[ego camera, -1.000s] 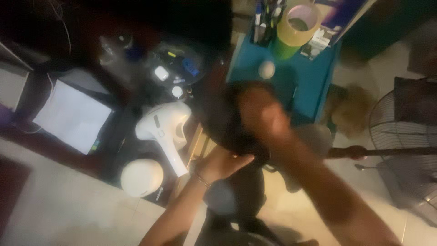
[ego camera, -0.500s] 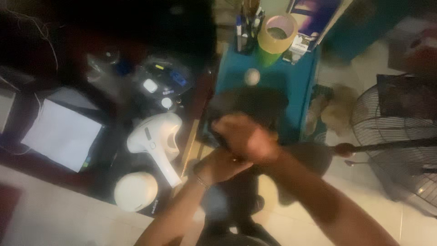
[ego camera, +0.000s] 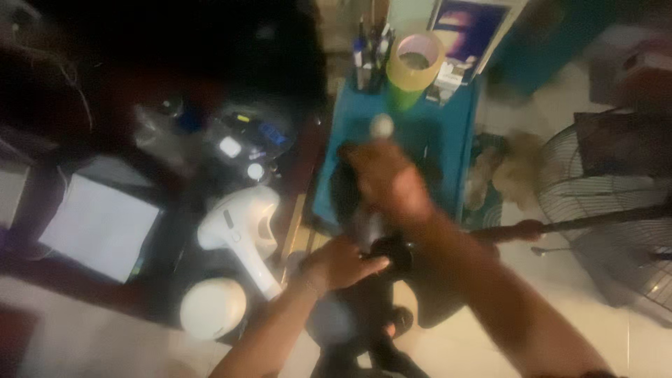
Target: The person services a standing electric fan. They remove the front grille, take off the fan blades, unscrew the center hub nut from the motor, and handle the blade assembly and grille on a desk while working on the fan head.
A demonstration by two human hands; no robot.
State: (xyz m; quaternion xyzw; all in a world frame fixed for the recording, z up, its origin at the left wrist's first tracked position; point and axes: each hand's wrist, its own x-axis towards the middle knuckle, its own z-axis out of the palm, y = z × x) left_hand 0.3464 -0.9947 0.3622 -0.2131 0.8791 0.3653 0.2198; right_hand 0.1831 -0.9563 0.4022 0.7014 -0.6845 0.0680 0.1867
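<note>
A white panel (ego camera: pixel 98 227) was seen at far left, then a white dryer (ego camera: pixel 241 227) and a white dome (ego camera: pixel 212 306) on the dark bench (ego camera: pixel 42 294). At centre, a black object (ego camera: pixel 364 280) was held between both hands in front of a teal stand (ego camera: pixel 441 140). The left hand (ego camera: pixel 336 262) was pressed on it, fingers together and extended; the right hand (ego camera: pixel 388 182) was blurred, so its fingers could not be told. Fitting or adjusting seemed to be in hand; a firmer, steadier hold would be called for. Pens were held in a cup (ego camera: pixel 371 52), beside a tape roll (ego camera: pixel 414 59). A fan (ego camera: pixel 609 210) stood at right
</note>
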